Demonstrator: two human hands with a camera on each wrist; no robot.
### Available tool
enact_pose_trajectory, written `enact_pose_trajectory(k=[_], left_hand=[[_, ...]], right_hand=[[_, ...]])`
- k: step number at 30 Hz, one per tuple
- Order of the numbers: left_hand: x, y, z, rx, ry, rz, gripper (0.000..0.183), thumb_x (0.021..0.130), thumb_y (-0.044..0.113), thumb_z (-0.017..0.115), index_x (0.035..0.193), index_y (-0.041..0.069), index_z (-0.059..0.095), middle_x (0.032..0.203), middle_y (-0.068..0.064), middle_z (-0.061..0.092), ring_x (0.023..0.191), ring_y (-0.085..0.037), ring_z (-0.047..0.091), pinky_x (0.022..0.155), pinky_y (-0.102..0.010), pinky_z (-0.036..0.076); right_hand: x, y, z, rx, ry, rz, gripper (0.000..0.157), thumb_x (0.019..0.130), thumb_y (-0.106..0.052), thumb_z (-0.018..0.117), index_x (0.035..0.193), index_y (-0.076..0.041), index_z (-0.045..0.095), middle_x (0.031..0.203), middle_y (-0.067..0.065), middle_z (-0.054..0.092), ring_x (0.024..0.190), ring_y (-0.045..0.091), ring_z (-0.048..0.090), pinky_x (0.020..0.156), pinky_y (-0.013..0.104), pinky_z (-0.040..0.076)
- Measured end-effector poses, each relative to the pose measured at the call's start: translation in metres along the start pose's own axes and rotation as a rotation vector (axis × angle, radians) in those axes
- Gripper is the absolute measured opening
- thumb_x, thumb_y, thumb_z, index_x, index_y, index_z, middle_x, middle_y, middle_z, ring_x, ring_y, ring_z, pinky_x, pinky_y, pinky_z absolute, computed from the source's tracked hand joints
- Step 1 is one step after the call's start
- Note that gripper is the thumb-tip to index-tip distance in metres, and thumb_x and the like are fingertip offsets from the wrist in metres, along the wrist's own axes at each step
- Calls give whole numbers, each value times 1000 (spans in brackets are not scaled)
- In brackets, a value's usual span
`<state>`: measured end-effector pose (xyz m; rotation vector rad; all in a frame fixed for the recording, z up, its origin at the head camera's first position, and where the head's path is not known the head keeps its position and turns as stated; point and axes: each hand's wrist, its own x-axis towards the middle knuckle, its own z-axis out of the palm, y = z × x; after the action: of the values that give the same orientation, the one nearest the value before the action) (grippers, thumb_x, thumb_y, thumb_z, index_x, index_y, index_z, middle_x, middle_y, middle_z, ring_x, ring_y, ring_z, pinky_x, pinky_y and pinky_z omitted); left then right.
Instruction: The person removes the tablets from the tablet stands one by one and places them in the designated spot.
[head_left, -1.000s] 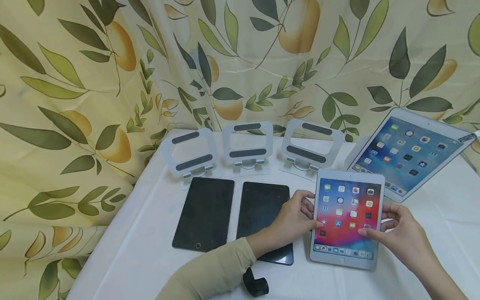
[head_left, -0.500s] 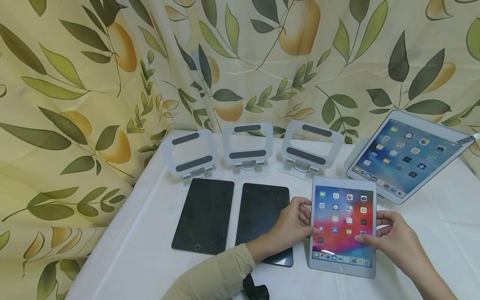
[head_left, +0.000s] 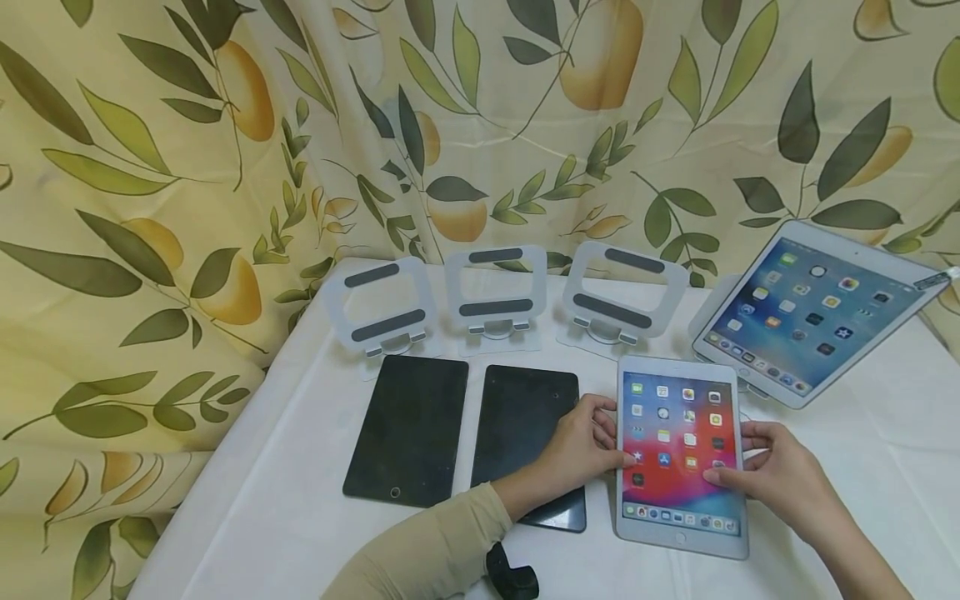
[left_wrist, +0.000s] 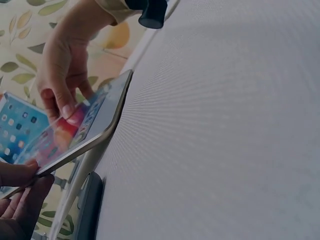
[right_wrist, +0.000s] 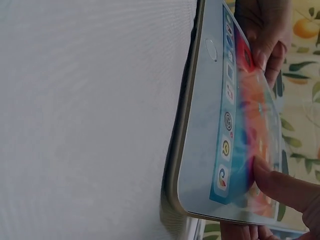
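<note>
Between my two hands is a white tablet (head_left: 678, 457) with a red and blue home screen of app icons. My left hand (head_left: 581, 446) grips its left edge, thumb on the screen and fingers at the side. On the opposite edge, my right hand (head_left: 787, 479) pinches it the same way. In the left wrist view the tablet (left_wrist: 112, 107) is tilted, its home-button end low near the white cloth. The right wrist view shows the thumb of my right hand (right_wrist: 287, 192) on the glass and fingers beneath. The left forearm passes over a dark tablet (head_left: 517, 433).
Another dark tablet (head_left: 408, 429) lies further left. Behind them stand a left stand (head_left: 386, 325), a middle stand (head_left: 495, 308) and a right stand (head_left: 611, 311). A second white tablet (head_left: 817, 308) leans on a stand at right. A patterned curtain (head_left: 480, 125) hangs behind the white-covered table (head_left: 247, 517).
Both hands have brought the white tablet slightly left and nearer to me, keeping their grip. The dark tablets, the stands and the leaning tablet stay in place.
</note>
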<state>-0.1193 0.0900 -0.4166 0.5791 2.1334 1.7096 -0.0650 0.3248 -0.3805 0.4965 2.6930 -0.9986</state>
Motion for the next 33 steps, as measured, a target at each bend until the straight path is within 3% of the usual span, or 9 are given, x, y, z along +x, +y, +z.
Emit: enact_pose_trajectory(k=[8,25,29,33], left_hand=[[2,-6,1,4,11,-31,57,71,5,76,118,11,43,83,5,50,66,2,51,63,-11,47],[11,-6,-3,133,-30,-117,59,70,11,78,120,7,46,81,7,53,66,2,54,63,-11,47],[12,-9,-4,154,-56,-136,60,70,11,78,120,6,45,80,7,53,65,1,54,61,-12,46],[12,-12,-4,111,-109,-174,59,71,8,76,119,5,44,78,7,54,62,0,57,56,-15,49]], right_hand=[[5,1,1,-16,-35,6,103,65,-44,78,126,18,23,106,31,43,84,26,51,64,32,55],[24,3,0,-60,-154,19,102,61,-44,80,123,17,28,103,31,46,79,22,54,65,33,55],[28,3,3,-79,-181,38,98,60,-41,81,120,18,30,100,30,48,80,22,54,67,34,55],[30,5,6,-93,-208,65,97,59,-41,82,118,17,32,97,28,49,77,21,54,67,33,55]])
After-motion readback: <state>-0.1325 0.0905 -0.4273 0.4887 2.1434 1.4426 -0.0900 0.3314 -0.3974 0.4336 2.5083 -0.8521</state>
